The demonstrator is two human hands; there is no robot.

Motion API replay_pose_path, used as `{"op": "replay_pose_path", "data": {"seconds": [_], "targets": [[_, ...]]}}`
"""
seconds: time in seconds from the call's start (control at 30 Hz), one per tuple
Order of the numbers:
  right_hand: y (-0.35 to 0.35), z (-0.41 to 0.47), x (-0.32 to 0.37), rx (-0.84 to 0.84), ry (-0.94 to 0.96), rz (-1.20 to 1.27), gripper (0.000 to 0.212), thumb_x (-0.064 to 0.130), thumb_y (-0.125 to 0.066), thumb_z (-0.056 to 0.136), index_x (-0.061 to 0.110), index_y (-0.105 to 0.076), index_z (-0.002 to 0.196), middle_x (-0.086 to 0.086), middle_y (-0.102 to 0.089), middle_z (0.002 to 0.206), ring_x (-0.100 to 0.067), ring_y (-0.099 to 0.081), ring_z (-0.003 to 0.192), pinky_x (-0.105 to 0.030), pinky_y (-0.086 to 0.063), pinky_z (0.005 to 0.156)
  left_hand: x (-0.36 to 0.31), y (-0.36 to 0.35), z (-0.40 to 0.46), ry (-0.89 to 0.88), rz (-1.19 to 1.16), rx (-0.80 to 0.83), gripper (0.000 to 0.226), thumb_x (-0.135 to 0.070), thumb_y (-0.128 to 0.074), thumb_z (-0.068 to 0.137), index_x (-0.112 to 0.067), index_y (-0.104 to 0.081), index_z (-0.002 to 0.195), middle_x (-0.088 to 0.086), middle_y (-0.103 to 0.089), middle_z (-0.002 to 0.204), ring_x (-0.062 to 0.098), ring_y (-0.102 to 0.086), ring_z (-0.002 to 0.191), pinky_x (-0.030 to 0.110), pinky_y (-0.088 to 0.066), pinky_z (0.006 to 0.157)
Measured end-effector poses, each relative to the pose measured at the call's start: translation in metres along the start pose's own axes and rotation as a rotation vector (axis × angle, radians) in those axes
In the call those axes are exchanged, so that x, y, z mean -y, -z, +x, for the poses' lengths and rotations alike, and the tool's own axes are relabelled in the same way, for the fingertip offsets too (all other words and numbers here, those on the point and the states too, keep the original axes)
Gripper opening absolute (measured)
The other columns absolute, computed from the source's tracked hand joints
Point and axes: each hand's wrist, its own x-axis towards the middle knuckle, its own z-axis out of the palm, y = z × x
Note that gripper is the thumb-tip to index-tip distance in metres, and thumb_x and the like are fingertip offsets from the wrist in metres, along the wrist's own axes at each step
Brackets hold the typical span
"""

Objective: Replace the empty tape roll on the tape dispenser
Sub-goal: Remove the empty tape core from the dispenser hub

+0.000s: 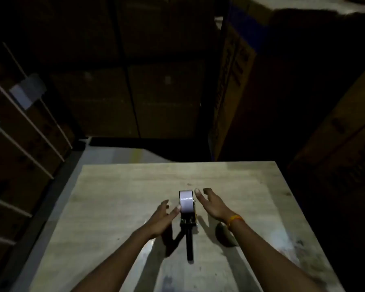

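Tape dispenser stands just below the middle of the frame, on the pale wood-grain table that fills the lower half of your view. That tabletop is lit from your side, brightest near the bottom edge, and it carries grey scuffs and smudges toward the lower right. Long dark shadows of your arms and of the dispenser fall across it toward you. Beyond the far edge of the table the room goes very dark. Stacked cardboard boxes rise in the upper right of the frame, with printing on their sides too dim to read, and more boxes fill the upper centre. Along the left edge you can see shelving with pale strips running diagonally and a light paper label hanging from it.

The dispenser has a black handle pointing toward you and a metal frame with a touch of yellow at its right side. A tape roll sits on it at the far end, its broad face catching the light and showing a band of small printed text that cannot be read.

Your left hand is spread loose at the left of the roll, thumb tip touching or nearly touching its side, holding nothing. Your right hand is likewise spread wide with fingers apart at the right of the roll, just beside it and gripping nothing. An orange band circles your right wrist.
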Motion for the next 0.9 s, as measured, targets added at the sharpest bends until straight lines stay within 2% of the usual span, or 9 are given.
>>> {"op": "replay_pose_path", "data": {"seconds": [0.1,0.2,0.27,0.33,0.47,0.6,0.77,0.83,0.9], "targets": [[-0.004,-0.008,-0.009,-0.018,-0.047,0.08,0.094,0.083,-0.031,0.089,0.012,-0.041,0.15,-0.011,-0.048,0.154,-0.028,-0.049,0.136,-0.042,-0.039,0.112,0.01,-0.017,-0.003,0.116,0.052,0.074,0.096,-0.072,-0.067,0.084,-0.011,-0.037,0.152,0.0,-0.064,0.126,0.016,-0.067,0.11,0.025,-0.052,0.083],[-0.009,-0.013,-0.015,-0.024,-0.057,0.122,0.085,0.078,-0.03,0.094,0.013,-0.044,0.147,-0.009,-0.051,0.15,-0.026,-0.051,0.132,-0.038,-0.04,0.105,0.024,-0.035,0.006,0.191,0.08,0.164,0.071,-0.07,-0.083,0.07,-0.012,-0.064,0.106,0.012,-0.066,0.088,0.016,-0.065,0.072,0.029,-0.047,0.067],[-0.01,-0.013,-0.016,-0.02,-0.037,0.143,0.077,0.072,-0.031,0.097,0.014,-0.046,0.146,-0.008,-0.052,0.148,-0.022,-0.052,0.126,-0.033,-0.038,0.097,0.029,-0.048,0.012,0.264,-0.003,0.228,0.059,-0.06,-0.086,0.073,-0.008,-0.074,0.099,0.017,-0.077,0.094,0.017,-0.073,0.076,0.029,-0.05,0.071],[-0.008,-0.014,-0.014,-0.019,-0.019,0.155,0.072,0.068,-0.032,0.1,0.014,-0.047,0.145,-0.006,-0.053,0.146,-0.016,-0.051,0.118,-0.03,-0.036,0.095,0.029,-0.064,0.015,0.345,-0.238,0.235,0.036,-0.026,-0.081,0.089,0.001,-0.075,0.112,0.016,-0.081,0.107,0.019,-0.08,0.086,0.028,-0.058,0.069],[-0.009,-0.013,-0.017,-0.03,-0.008,0.188,0.07,0.07,-0.033,0.099,0.016,-0.051,0.14,-0.004,-0.058,0.141,-0.017,-0.055,0.121,-0.03,-0.038,0.095,0.033,-0.092,0.025,0.375,-0.576,0.153,0.024,0.011,-0.063,0.093,0.008,-0.069,0.116,0.019,-0.069,0.091,0.029,-0.064,0.078,0.036,-0.052,0.082],[-0.01,-0.008,-0.02,-0.026,-0.006,0.189,0.072,0.074,-0.033,0.096,0.017,-0.055,0.133,-0.003,-0.062,0.133,-0.019,-0.058,0.118,-0.03,-0.04,0.091,0.04,-0.104,0.035,0.314,-0.723,0.169,0.017,0.013,-0.059,0.095,0.003,-0.066,0.107,0.012,-0.065,0.083,0.027,-0.059,0.075,0.041,-0.044,0.087],[-0.009,0.007,-0.013,0.013,0.035,0.21,0.072,0.077,-0.034,0.093,0.02,-0.053,0.134,-0.003,-0.063,0.127,-0.02,-0.06,0.11,-0.032,-0.046,0.089,0.04,-0.095,0.036,0.273,-0.646,0.103,0.015,0.004,-0.055,0.103,-0.001,-0.062,0.115,0.011,-0.067,0.091,0.021,-0.051,0.064,0.031,-0.046,0.058],[-0.01,0.015,-0.005,0.038,0.051,0.23,0.072,0.078,-0.037,0.092,0.02,-0.054,0.132,-0.001,-0.062,0.123,-0.021,-0.063,0.108,-0.036,-0.052,0.087,0.036,-0.088,0.036,0.24,-0.558,0.008,0.026,0.003,-0.053,0.104,-0.009,-0.059,0.127,0.009,-0.069,0.111,0.018,-0.057,0.076,0.027,-0.05,0.065],[-0.014,0.026,0.001,0.039,0.089,0.233,0.062,0.077,-0.045,0.09,0.021,-0.061,0.113,0.004,-0.064,0.106,-0.017,-0.066,0.095,-0.039,-0.057,0.08,0.034,-0.079,0.034,0.182,-0.424,-0.077,0.041,0.003,-0.054,0.104,-0.016,-0.048,0.139,0.001,-0.063,0.125,0.015,-0.059,0.097,0.021,-0.05,0.07]]}}
